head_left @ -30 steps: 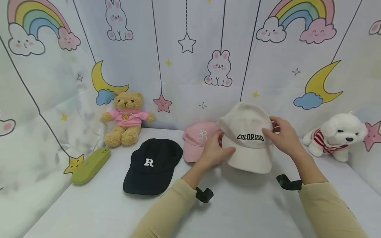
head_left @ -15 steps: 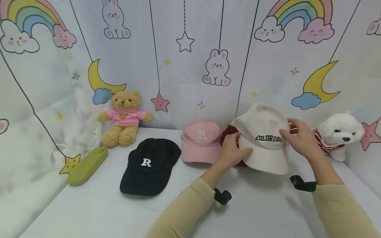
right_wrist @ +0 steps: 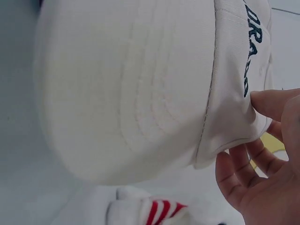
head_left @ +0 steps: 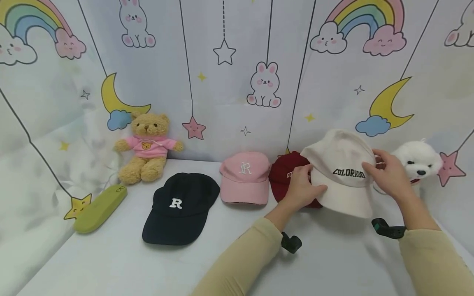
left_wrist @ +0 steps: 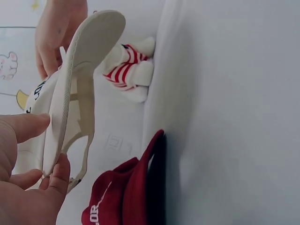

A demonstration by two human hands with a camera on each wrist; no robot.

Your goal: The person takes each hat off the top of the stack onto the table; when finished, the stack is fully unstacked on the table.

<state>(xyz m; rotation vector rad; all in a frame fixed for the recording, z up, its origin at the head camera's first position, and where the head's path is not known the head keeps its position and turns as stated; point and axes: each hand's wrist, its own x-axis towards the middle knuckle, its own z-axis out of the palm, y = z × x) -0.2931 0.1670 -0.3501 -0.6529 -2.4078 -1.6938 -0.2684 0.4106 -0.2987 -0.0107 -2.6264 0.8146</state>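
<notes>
A cream baseball cap (head_left: 340, 164) lettered COLORADO is held up between both hands, its brim towards me. My left hand (head_left: 301, 187) pinches the left edge of the brim, thumb on top and fingers beneath, as the left wrist view shows. On the other side my right hand (head_left: 390, 172) grips the crown's edge, thumb in front by the last letter and fingers behind. In the left wrist view the cap's underside (left_wrist: 82, 98) hangs above the table. A dark red cap (head_left: 285, 170) stands behind my left hand, which partly covers it.
Left of the red cap sit a pink cap (head_left: 245, 181) and a black cap (head_left: 181, 209). A teddy bear (head_left: 149, 148) and a green case (head_left: 100, 209) are farther left. A white toy dog (head_left: 420, 160) sits at the right, partly behind my right hand. A printed cloth (head_left: 229, 94) backs the white table (head_left: 155, 267).
Both hands have carried the cream cap to the right. The pink cap and then the dark red cap have come into view behind it, while the toy dog has become partly covered.
</notes>
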